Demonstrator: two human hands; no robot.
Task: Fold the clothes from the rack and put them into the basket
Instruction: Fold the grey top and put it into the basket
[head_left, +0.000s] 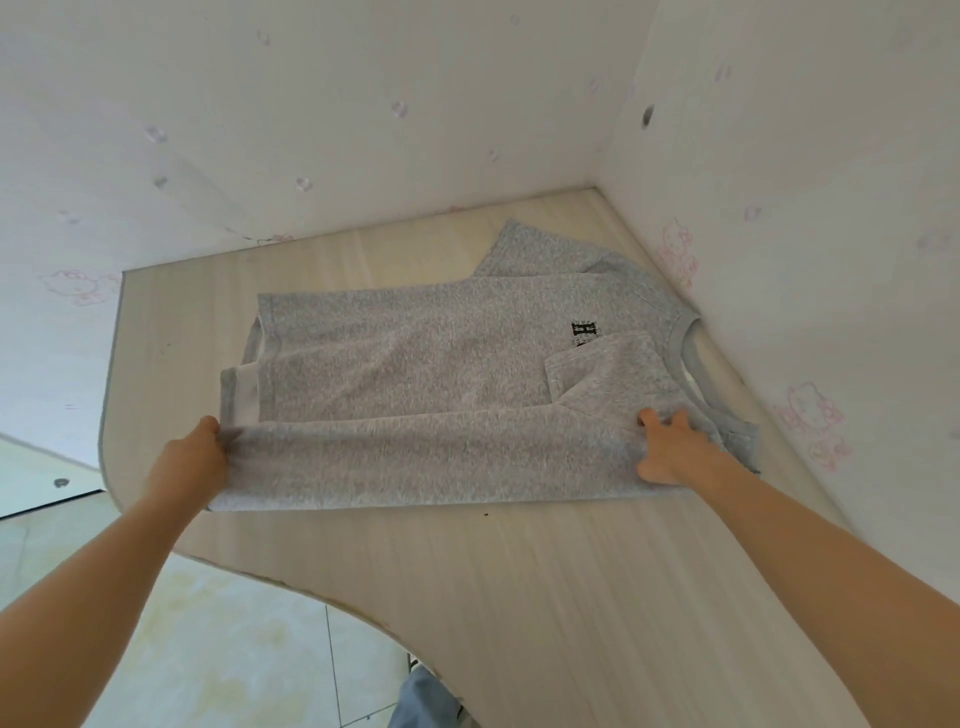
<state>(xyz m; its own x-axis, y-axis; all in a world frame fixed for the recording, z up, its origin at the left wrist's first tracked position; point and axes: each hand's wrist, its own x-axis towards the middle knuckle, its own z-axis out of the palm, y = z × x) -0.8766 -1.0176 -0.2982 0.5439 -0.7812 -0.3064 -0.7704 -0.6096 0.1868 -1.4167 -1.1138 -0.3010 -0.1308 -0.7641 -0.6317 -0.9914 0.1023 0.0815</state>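
The T-shirt (441, 384) lies on the table (571, 597), toward the corner where two walls meet at 1 o'clock. Its collar (693, 358) points to 3 o'clock and its hem to 9 o'clock. One sleeve (524, 249) lies at 12 o'clock. The near side is folded over the body. The left hand (189, 457) holds this fold at 9 o'clock, the right hand (670, 449) at 3 o'clock.
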